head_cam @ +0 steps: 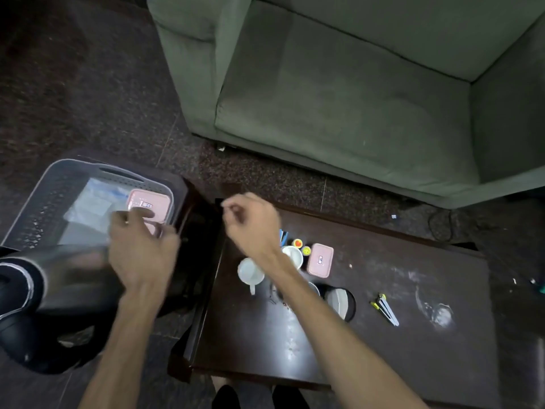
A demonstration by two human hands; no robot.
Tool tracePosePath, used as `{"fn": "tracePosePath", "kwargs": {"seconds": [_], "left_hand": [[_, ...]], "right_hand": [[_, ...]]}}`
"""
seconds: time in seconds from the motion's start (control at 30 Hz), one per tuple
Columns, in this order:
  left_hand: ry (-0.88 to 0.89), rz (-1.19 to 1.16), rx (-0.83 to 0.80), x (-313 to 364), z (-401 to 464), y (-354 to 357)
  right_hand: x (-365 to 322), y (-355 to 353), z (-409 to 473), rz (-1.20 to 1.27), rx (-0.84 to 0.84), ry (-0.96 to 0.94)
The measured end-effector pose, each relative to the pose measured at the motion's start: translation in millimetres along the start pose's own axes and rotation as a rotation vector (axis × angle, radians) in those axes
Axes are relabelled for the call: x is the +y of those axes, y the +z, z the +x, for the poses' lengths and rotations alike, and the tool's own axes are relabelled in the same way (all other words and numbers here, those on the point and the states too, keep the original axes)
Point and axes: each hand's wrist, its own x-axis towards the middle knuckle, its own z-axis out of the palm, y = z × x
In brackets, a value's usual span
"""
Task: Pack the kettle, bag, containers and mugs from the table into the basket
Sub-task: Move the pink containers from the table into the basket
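Left hand [141, 255], blurred, over the basket [35, 208], fingers on a container [153, 202] — grip cannot be told. Right hand [250, 222] loosely curled, empty, above the surface's [413, 290] far-left corner. Mugs [250, 271] wait there. Recommend seating the container flat beside the bag [88, 205] — clear of the kettle [59, 273].

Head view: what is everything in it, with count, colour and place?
basket: one, grey, left of the table
plastic bag: one, clear, inside the basket
packed container: one, pink, inside the basket
table container: one, pink, right of the mugs
mugs: two, white, table's left end
kettle: one, black and steel, lower left, blurred
round base: one, black, on the table
small round pieces: two, yellow, behind the mugs
tool: one, yellow and grey, table's right part
table: one, dark brown, centre right
sofa: one, green, beyond the table
left hand: over the basket, grip blurred
right hand: above the table's left end, fingers loosely curled, empty
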Motion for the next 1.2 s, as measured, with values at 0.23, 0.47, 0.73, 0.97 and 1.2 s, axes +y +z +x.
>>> {"fn": "tracePosePath", "kwargs": {"seconds": [0.23, 0.47, 0.73, 0.97, 1.2], "left_hand": [[0.302, -0.089, -0.536, 94, -120, 87], [0.292, 0.081, -0.673, 113, -147, 153], [0.133, 0.053, -0.504, 103, -147, 166], [0.138, 0.009, -0.513, 97, -153, 162], [0.146, -0.246, -0.68, 118, -167, 152]], "right_hand": [[171, -118, -53, -0.108, -0.062, 0.789], [248, -113, -61, -0.147, -0.414, 0.895], [249, -68, -52, -0.043, -0.3, 0.853], [266, -74, -60, 0.045, -0.252, 0.916], [251, -122, -71, 0.509, -0.068, 1.006]]}}
